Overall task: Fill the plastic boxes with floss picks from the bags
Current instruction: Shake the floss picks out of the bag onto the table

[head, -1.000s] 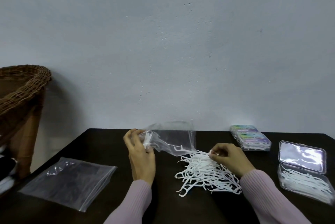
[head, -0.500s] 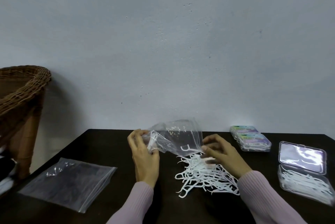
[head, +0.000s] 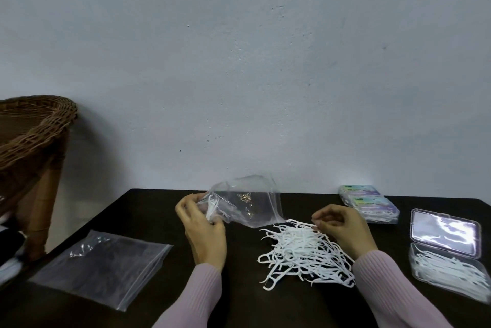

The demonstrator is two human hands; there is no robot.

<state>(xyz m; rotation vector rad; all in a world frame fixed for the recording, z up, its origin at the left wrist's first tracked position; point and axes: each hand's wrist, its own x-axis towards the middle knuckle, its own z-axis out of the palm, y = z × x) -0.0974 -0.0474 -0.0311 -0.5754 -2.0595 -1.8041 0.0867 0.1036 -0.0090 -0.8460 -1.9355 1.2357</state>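
Note:
My left hand [head: 202, 226] grips the closed end of a clear plastic bag [head: 249, 202], held tilted above the table with its mouth toward a pile of white floss picks [head: 305, 250]. A few picks remain inside the bag by my fingers. My right hand [head: 342, 229] hovers over the pile's right side. Its fingers are loosely curled, the fingertips are at the pile's top, and I see nothing held in them. An open clear plastic box [head: 449, 272] at the right holds picks, with its lid [head: 446, 232] folded back.
Two closed boxes [head: 369, 205] with coloured labels are stacked at the back right. A flat clear bag [head: 101, 264] lies at the front left of the dark table [head: 148, 210]. A wicker piece [head: 34, 136] stands beyond the table's left edge. The wall is close behind.
My right hand has left the bag's mouth and drawn back right over the pile. The bag now hangs from my left hand alone, lifted a little higher.

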